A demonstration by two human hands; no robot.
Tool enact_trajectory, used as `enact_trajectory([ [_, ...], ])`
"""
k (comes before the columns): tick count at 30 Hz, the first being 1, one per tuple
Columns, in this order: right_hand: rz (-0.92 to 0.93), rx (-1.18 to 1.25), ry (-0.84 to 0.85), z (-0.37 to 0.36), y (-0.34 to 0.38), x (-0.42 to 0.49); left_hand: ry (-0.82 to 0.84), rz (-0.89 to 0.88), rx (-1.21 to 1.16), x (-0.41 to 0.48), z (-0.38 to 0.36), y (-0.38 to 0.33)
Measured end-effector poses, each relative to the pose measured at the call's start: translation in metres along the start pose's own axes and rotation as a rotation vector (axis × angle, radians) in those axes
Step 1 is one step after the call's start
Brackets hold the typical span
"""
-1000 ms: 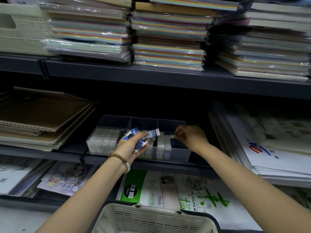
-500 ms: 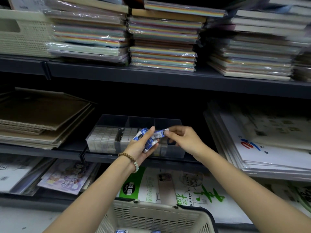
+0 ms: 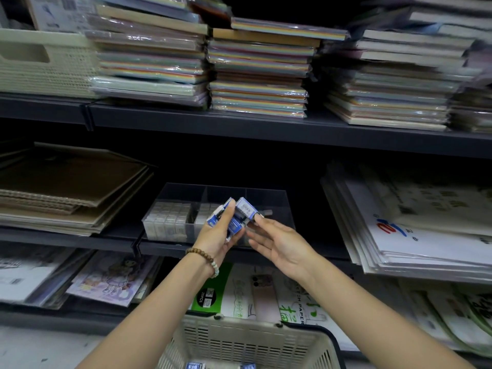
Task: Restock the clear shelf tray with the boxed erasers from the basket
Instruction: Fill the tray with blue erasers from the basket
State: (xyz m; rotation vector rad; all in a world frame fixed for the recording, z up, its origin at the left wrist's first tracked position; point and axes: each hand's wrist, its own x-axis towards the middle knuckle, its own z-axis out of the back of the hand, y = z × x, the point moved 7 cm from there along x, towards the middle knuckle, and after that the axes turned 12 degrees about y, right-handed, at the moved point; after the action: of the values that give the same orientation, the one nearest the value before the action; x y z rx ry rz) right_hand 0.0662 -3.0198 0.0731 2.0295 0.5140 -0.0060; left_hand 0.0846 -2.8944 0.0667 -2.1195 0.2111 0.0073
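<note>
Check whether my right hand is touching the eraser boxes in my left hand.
Touching: head view shows a fingertip of the right hand against the eraser boxes the left hand grips.

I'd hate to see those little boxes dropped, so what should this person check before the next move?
1. Left hand grips the eraser boxes securely: ok.
2. Right hand has hold of the upper box: cannot tell; its thumb touches the box end, but the other fingers look straight.
3. Room in the clear tray: ok; its right compartment looks mostly unfilled, while the left one is packed.
4. Nothing between the hands and the tray: ok.
5. More boxes waiting in the basket: ok; two show at its bottom.
</note>
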Motion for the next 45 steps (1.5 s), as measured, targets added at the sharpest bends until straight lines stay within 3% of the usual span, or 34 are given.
enact_trajectory([
  [21,0.239,-0.345,-0.053,0.024,0.07,0.005,0.025,0.078,0.287,0.02,-0.003,0.001],
  [24,0.272,-0.678,-0.089,0.042,0.102,0.01,0.022,0.067,0.211,0.03,-0.002,-0.005],
  [27,0.173,-1.113,-0.077,0.055,0.108,0.025,0.031,0.05,0.04,0.038,0.002,-0.011],
  [31,0.028,-1.375,-0.014,0.059,0.089,0.055,0.068,0.082,-0.033,0.042,0.004,-0.006],
  [39,-0.003,-1.4,0.004,0.059,0.063,0.079,0.085,0.109,-0.039,0.043,0.01,-0.001],
  [45,0.104,-1.309,-0.059,0.066,0.064,0.072,0.115,0.149,-0.063,0.04,0.005,0.0],
])
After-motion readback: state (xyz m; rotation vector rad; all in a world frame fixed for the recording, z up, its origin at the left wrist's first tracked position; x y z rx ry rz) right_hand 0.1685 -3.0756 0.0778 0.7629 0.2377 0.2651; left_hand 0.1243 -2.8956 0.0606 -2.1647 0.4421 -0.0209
